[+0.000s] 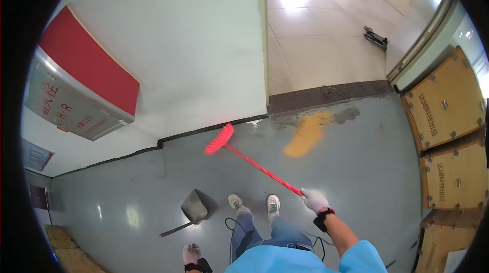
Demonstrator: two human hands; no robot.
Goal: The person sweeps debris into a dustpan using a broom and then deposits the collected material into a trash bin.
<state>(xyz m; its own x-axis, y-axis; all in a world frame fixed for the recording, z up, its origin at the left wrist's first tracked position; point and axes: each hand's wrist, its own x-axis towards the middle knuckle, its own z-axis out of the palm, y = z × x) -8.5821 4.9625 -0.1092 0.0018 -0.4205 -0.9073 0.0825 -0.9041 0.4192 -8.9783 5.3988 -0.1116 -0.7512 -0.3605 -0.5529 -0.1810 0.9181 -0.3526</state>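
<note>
My right hand (315, 200), in a white glove, is closed around the upper end of a broom's red handle. The broom (262, 170) reaches forward and left, its pinkish-red bristle head (219, 139) close to the foot of the wall. Low in the view, my left hand (192, 254) hangs in a white glove with grey fingertips; it holds nothing and its fingers look loosely apart. A grey dustpan (194, 206) with a long dark handle sits on the floor ahead of that hand, not touched by it. Right of the broom head lies a yellow-orange patch (307, 134), powdery in look.
A red and silver cabinet (84, 79) juts from the left wall. A dark threshold strip (331, 93) crosses the doorway to a tiled room, where a black object (376, 38) lies. Wooden crates (448, 100) line the right side. A black cable (230, 223) hangs by my legs.
</note>
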